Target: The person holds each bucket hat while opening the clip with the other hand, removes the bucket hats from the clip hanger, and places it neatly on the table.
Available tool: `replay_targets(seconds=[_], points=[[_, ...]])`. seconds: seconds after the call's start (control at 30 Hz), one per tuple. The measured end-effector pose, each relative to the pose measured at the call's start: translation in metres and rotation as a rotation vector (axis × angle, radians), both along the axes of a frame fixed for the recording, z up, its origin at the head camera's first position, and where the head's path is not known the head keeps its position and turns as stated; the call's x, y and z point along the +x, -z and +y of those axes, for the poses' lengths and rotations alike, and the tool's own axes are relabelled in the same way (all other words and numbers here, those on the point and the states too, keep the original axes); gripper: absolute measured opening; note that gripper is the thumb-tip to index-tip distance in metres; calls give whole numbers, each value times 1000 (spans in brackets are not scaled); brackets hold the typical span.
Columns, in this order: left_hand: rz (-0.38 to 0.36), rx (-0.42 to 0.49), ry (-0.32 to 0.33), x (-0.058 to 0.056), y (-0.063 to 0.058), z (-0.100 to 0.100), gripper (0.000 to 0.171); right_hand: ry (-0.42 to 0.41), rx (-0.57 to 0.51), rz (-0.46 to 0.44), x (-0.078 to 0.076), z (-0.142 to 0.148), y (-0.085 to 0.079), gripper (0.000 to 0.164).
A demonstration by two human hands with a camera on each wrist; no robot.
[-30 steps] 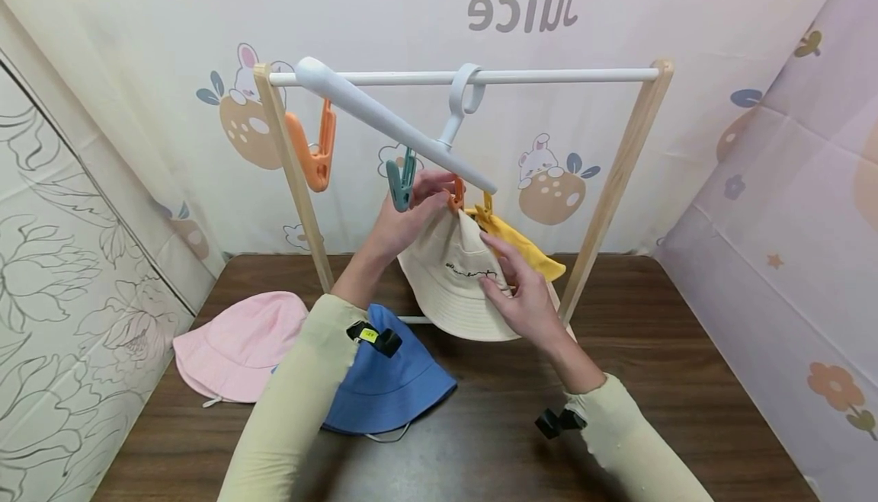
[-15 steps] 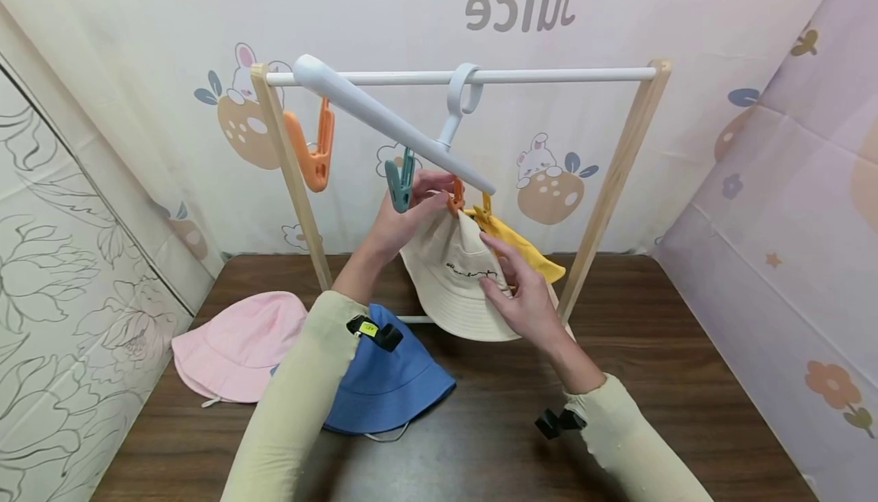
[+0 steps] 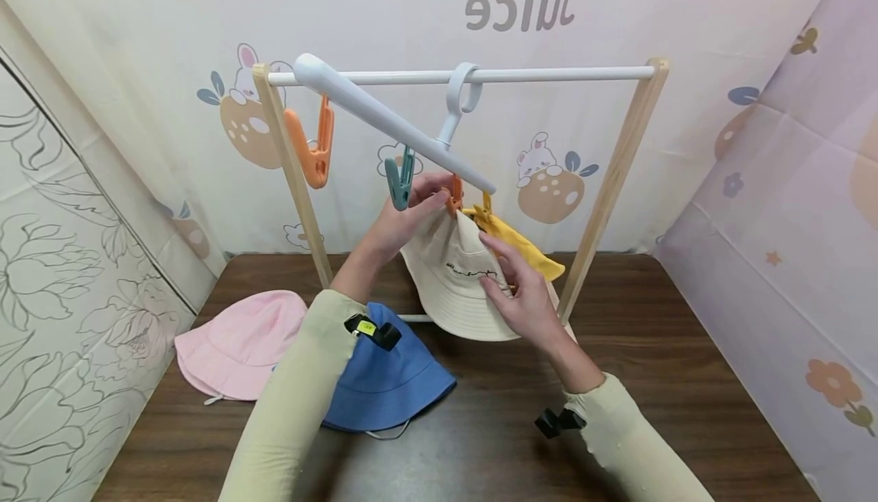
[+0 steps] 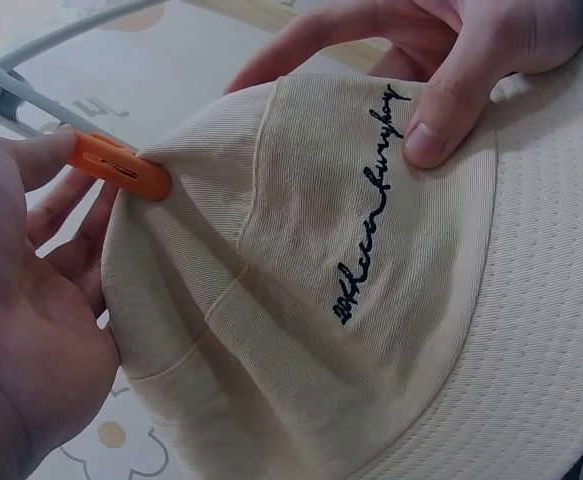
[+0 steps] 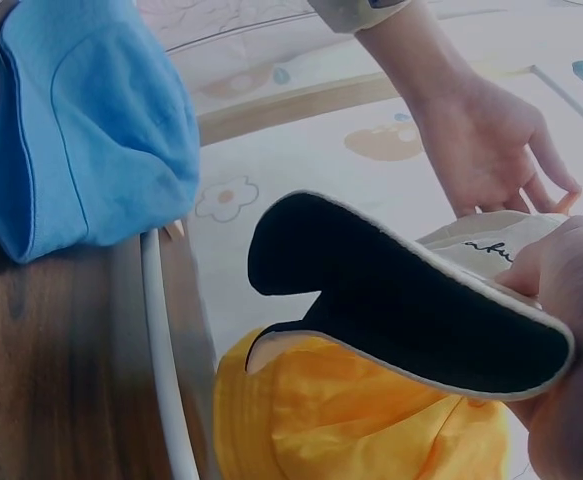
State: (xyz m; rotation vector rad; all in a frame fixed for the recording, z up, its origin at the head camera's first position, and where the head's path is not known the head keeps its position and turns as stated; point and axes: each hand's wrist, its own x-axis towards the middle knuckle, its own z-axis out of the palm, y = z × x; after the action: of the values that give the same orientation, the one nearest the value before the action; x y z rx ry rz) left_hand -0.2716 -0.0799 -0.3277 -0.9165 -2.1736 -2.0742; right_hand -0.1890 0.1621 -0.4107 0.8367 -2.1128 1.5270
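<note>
A cream bucket hat (image 3: 439,289) with black script hangs from a small orange clothespin (image 4: 121,165) under the white hanger (image 3: 384,117). My left hand (image 3: 408,216) pinches that clothespin between thumb and fingers at the crown. Lower down, my right hand (image 3: 524,296) holds the hat's side, thumb on the front near the lettering and fingers behind. In the right wrist view the hat's dark lining (image 5: 401,300) faces the camera. Just behind it hangs a yellow hat (image 3: 524,247) from a yellow clothespin (image 3: 488,203).
A teal clothespin (image 3: 400,180) and a larger orange clothespin (image 3: 314,148) hang from the hanger's near half. The hanger hooks over the white rail (image 3: 562,75) of a wooden-legged rack. A pink hat (image 3: 243,342) and a blue hat (image 3: 391,380) lie on the brown table (image 3: 658,350).
</note>
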Motion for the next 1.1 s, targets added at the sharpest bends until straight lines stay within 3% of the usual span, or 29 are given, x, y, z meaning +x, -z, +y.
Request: replay_targets(seconds=[0.53,1.1], points=[[-76,-41,-2,-1,-3,-1,44,-16,-39,49,0,-2,-1,63],[-52,-60,2,-2,-4,-1,40,-14,-52,65,-2,-3,3,64]])
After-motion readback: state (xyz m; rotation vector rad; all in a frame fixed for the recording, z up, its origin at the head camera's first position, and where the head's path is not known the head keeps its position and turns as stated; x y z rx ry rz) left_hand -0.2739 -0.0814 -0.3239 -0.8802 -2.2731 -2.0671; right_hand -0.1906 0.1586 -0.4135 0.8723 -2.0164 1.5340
